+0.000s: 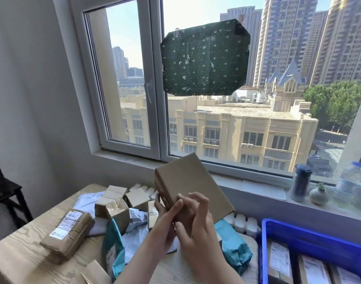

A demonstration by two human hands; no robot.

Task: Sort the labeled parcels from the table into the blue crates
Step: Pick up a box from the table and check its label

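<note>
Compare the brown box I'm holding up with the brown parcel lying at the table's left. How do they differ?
The held box is raised and tilted, gripped by the left hand; the left parcel lies flat on the table. The held box shows a plain face; the left parcel shows a white label. The held box looks smooth; the left parcel is wrinkled with tape. Both are brown.

Colours on my feed
I see a brown box (192,187), bright blue crate (310,233), teal bags (234,245), pale wood-grain table (17,249), and dark green cloth (204,58) with pale specks.
</note>
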